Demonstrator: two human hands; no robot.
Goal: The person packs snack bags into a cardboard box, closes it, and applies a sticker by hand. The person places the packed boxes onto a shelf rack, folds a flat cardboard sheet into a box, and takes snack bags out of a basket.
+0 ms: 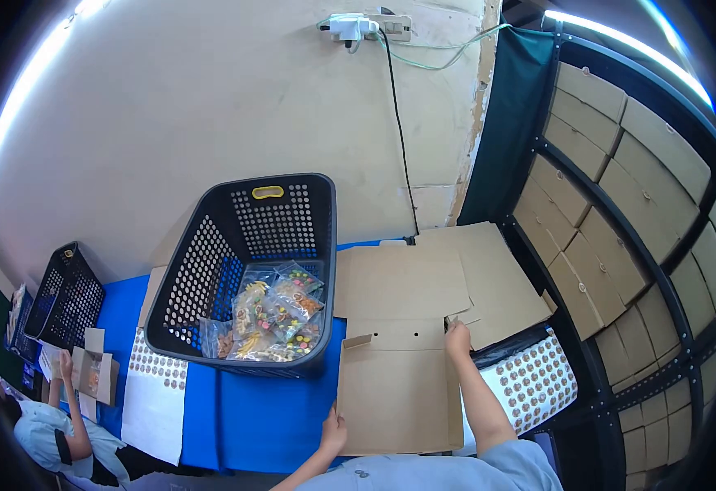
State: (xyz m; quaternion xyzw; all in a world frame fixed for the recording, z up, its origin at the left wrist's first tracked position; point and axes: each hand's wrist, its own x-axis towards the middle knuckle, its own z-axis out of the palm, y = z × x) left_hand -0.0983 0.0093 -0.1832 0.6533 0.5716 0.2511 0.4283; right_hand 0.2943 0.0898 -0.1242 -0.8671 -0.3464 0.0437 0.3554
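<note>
An unfolded brown cardboard box (399,405) lies in front of me at the table's near edge, its sides partly raised. My left hand (334,432) is closed on its left edge. At the upper right corner, my right hand (458,339) has its fingers pressed together on the cardboard. Flat cardboard sheets (403,280) lie beyond the box. To the left stands a large black basket (331,245) with clear bags (280,315) of colourful small pieces inside.
Sticker sheets (534,383) lie at the right, and another sheet (153,409) on the blue table (251,417). Shelves of boxes (648,192) rise at the right. At far left, a co-worker (71,434) handles an open box (96,372) near a smaller black basket (67,299).
</note>
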